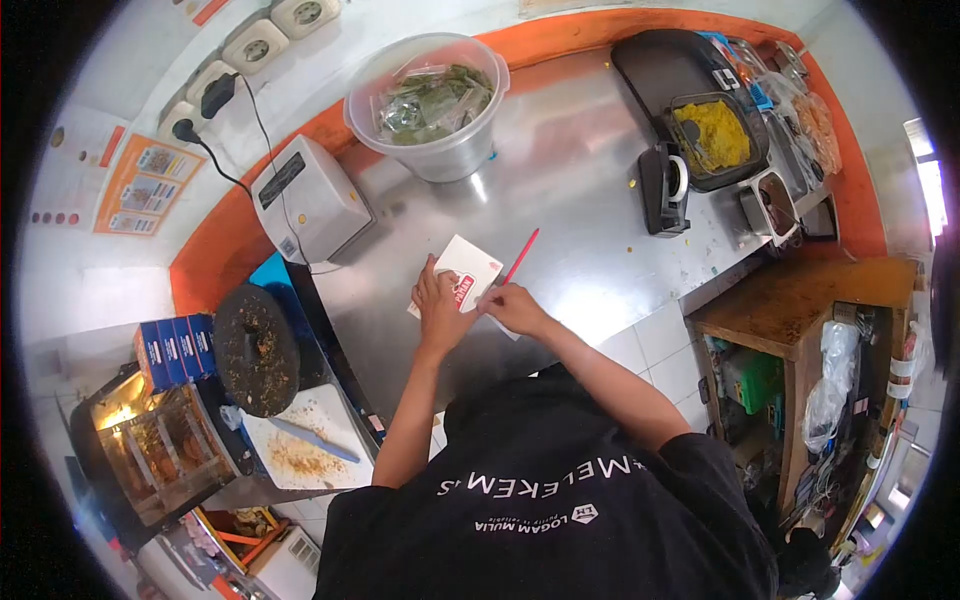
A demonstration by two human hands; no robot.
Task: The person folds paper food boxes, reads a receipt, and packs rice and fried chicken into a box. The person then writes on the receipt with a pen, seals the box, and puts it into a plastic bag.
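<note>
While the flat white cardboard box with red lettering (472, 256) is steadied by the half-open left hand (437, 303) toward the shiny steel table's (570, 200) near edge, its corner is best worked gently by the pinched right hand (513, 309), whose exact hold cannot be told.

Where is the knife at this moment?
In the head view, the knife lies on the white cutting board, at the person's left, just beside the dark round stone mortar.

Black shirt (560, 455) reads "MELEKEM", "LOGAM MULIA"; box (473, 258) reads "MAN".
</note>
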